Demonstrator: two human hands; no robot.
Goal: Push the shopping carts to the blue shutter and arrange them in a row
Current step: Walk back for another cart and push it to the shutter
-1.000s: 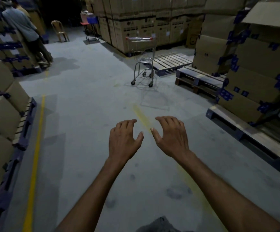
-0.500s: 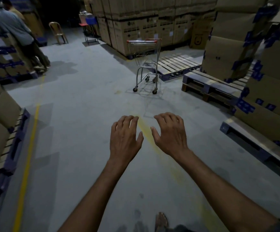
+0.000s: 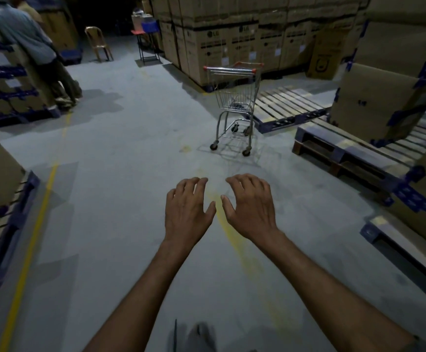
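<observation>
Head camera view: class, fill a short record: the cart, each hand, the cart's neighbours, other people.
cart: one shopping cart, standing alone on the floor, untouched
left hand: empty, fingers loosely curled, short of the cart
right hand: empty too, beside the left
next to cart: bare pallet beside it, stacked cartons behind
others: a person at far left

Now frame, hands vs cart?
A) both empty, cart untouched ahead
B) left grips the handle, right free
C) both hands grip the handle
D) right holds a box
A: the left hand and right hand hover open and hold nothing, while the cart stands apart ahead, next to a pallet.
</observation>
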